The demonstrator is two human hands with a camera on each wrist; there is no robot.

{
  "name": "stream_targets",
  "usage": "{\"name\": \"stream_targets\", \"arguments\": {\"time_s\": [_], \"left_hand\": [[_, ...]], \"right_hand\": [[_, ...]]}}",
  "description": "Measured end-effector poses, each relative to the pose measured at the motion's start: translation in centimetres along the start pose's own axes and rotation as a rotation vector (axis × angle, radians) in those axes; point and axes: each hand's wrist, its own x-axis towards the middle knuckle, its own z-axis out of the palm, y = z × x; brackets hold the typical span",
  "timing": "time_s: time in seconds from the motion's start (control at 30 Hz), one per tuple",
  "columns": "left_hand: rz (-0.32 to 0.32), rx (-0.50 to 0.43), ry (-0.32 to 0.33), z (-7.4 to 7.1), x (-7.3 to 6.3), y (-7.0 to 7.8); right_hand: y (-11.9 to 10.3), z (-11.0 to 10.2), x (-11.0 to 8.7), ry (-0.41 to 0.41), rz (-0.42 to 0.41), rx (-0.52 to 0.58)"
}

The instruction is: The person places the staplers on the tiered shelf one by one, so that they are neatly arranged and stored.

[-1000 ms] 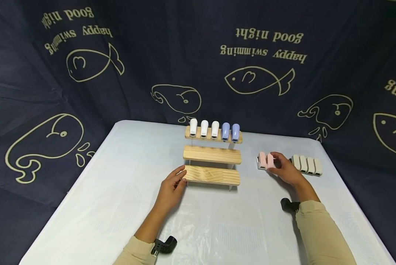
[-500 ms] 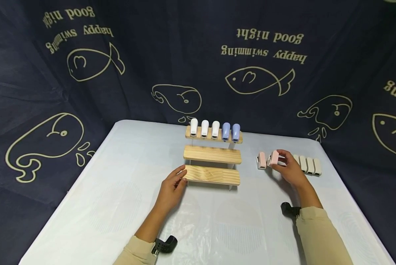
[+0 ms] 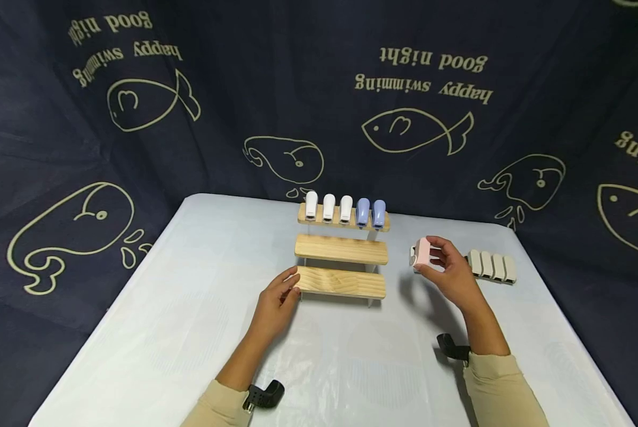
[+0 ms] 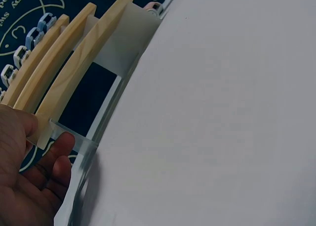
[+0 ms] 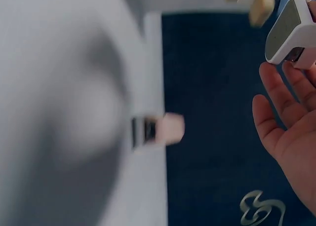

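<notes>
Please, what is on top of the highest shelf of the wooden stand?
On the highest shelf are three white staplers at the left and two blue staplers at the right. The shelf area directly beneath them cannot be seen, because they cover it.

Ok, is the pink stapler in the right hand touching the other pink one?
Apart. The right wrist view shows dark blue cloth in the gap between the held pink stapler and the other pink stapler.
</notes>
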Motion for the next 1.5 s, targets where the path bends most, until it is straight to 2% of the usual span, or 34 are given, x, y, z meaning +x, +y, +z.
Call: {"name": "stream_targets", "arguments": {"time_s": [0.2, 0.37, 0.53, 0.8, 0.93, 1.03, 1.37, 1.5], "left_hand": [[0.007, 0.002, 0.003, 0.0, 0.0, -0.1], [-0.021, 0.001, 0.003, 0.0, 0.1, -0.1], [-0.023, 0.001, -0.002, 0.0, 0.1, -0.1], [-0.037, -0.001, 0.000, 0.0, 0.1, 0.0], [-0.046, -0.001, -0.003, 0.0, 0.1, 0.1], [-0.048, 0.001, -0.008, 0.0, 0.0, 0.2], [-0.038, 0.002, -0.018, -0.1, -0.1, 0.4], [-0.044, 0.008, -0.018, -0.1, -0.2, 0.4]], "right_hand": [[-4.1, 2.3, 0.1, -0.034, -0.069, -0.014], [-8.2, 4.4, 0.2, -0.069, -0.167, -0.029], [-9.9, 6.5, 0.8, -0.108, -0.174, 0.012], [-10.6, 10.1, 1.8, -0.163, -0.131, 0.054], [-9.3, 12.5, 2.7, -0.180, -0.159, 0.083], [-8.3, 14.0, 3.4, -0.175, -0.188, 0.100], [-8.6, 17.2, 4.2, -0.129, -0.207, 0.064], [-8.7, 18.0, 4.1, -0.103, -0.184, 0.067]]}}
